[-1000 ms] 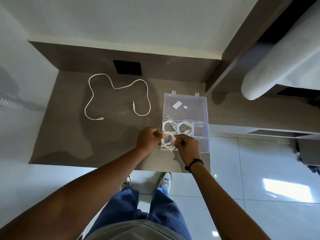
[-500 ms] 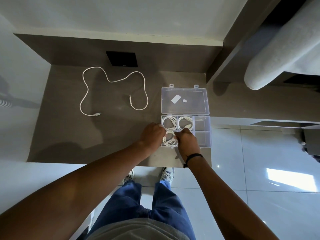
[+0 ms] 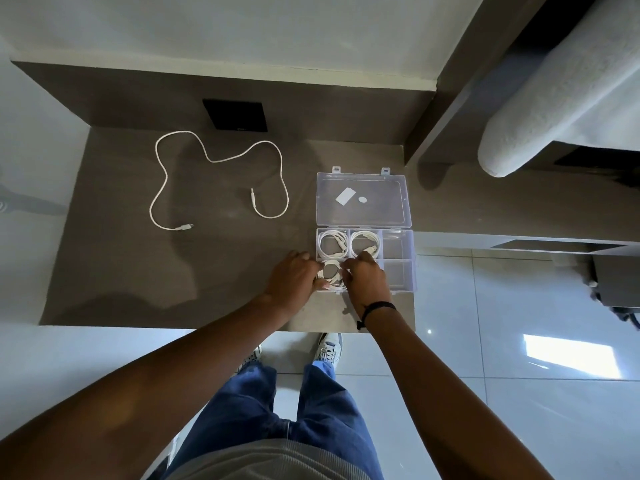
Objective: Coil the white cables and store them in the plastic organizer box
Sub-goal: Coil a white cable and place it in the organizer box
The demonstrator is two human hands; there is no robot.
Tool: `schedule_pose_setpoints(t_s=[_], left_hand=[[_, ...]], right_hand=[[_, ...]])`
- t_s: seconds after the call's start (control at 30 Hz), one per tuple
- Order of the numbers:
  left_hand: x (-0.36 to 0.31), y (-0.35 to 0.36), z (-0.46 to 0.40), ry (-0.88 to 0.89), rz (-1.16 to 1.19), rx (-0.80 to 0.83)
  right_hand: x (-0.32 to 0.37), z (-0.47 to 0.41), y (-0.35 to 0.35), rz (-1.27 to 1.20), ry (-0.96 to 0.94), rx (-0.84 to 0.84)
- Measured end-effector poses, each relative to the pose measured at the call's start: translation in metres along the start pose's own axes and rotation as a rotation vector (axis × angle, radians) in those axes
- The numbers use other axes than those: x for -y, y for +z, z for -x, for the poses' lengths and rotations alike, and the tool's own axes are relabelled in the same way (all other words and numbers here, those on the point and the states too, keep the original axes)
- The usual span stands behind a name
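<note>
A clear plastic organizer box (image 3: 398, 247) lies open on the brown table, its lid (image 3: 362, 199) folded back. Two coiled white cables fill the far-left (image 3: 331, 244) and far-middle (image 3: 365, 244) compartments. A third coiled white cable (image 3: 330, 276) sits in the near-left compartment, pressed between my left hand (image 3: 294, 277) and my right hand (image 3: 365, 277), whose fingers close on it from both sides. One loose white cable (image 3: 221, 159) sprawls uncoiled on the table to the left.
The brown table (image 3: 138, 278) ends just before my feet; the box sits at its right near corner. A black square panel (image 3: 235, 114) is set in the back ledge. A white padded furniture piece (image 3: 561, 84) stands at the upper right.
The coil held above the box has come down into the near-left compartment, and both hands have lowered with it and press it in.
</note>
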State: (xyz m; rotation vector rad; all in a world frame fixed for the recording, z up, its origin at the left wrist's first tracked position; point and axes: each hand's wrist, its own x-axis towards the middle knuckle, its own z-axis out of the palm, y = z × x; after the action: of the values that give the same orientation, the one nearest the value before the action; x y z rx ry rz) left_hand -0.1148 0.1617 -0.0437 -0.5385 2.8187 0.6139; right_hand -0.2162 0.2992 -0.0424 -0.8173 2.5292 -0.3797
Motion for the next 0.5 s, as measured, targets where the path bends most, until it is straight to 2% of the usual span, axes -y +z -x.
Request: schedule_pose_setpoints(t_s=[0.2,0.37,0.5], left_hand=[[-0.011,-0.006,-0.012,-0.055,-0.048,0.053],[-0.017,-0.004,-0.021,-0.062,-0.115,0.09],[-0.013,0.004,-0.016,-0.075,-0.047,0.04]], right_hand=[[-0.011,-0.005,-0.005,-0.04,-0.014,0.187],[-0.006,-0.005,-0.003,-0.044,-0.009,0.157],[-0.01,-0.004,-0.007,-0.049,-0.035,0.167]])
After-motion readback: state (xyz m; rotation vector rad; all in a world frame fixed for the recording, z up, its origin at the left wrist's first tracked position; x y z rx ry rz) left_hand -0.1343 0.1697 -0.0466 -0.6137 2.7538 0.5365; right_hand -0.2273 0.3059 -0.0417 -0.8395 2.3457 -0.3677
